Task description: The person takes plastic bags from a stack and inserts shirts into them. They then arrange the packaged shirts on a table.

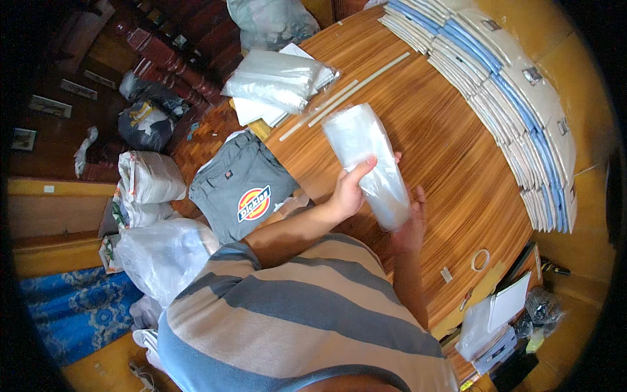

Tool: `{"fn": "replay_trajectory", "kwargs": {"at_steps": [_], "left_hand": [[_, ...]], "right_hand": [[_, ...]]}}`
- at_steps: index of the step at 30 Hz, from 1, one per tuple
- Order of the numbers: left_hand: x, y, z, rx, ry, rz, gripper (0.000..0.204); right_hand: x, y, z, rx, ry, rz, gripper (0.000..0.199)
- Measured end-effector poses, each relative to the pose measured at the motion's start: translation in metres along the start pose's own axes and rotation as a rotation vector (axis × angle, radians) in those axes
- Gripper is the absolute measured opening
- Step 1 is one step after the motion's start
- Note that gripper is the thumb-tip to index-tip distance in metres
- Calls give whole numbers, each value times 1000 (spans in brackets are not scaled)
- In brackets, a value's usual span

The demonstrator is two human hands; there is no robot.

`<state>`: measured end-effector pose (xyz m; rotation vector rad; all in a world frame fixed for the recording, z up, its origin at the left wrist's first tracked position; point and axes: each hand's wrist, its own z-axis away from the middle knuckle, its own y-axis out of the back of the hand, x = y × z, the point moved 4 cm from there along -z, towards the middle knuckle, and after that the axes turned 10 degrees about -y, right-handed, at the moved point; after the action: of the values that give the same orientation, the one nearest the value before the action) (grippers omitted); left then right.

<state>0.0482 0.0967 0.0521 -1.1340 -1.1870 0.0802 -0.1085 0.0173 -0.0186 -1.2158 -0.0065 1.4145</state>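
Observation:
My left hand (353, 188) grips a stack of clear plastic bags (369, 153) over the wooden table, its thumb on top and its fingertips showing past the far edge. The stack is long, glossy and slightly tilted. At its lower right end is my right hand (413, 219), with the fingers stretched and apart along the edge; part of the palm is hidden by the plastic. Left of the stack, a larger pile of clear plastic bags (277, 78) lies over white sheets at the table's edge.
Thin pale strips (359, 88) lie on the table (457, 176). Rows of folded, packed garments (496, 85) line its far right side. A tape roll (481, 260) sits near the right edge. A grey garment (241, 183) and stuffed sacks (150, 176) are at left.

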Motion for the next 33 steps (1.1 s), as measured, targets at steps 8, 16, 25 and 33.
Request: {"fn": "replay_trajectory", "kwargs": {"at_steps": [8, 16, 25, 33], "left_hand": [[29, 45, -20, -416, 267, -204, 61], [123, 123, -140, -413, -713, -1542, 59], [157, 184, -172, -178, -671, -1674, 13], [182, 191, -147, -162, -812, -1460, 11]], "right_hand": [[-14, -91, -20, -464, 150, 717, 58], [23, -97, -38, 103, 252, 741, 31], [34, -87, -63, 209, 172, 903, 34], [70, -198, -141, -215, 168, 993, 44]]}}
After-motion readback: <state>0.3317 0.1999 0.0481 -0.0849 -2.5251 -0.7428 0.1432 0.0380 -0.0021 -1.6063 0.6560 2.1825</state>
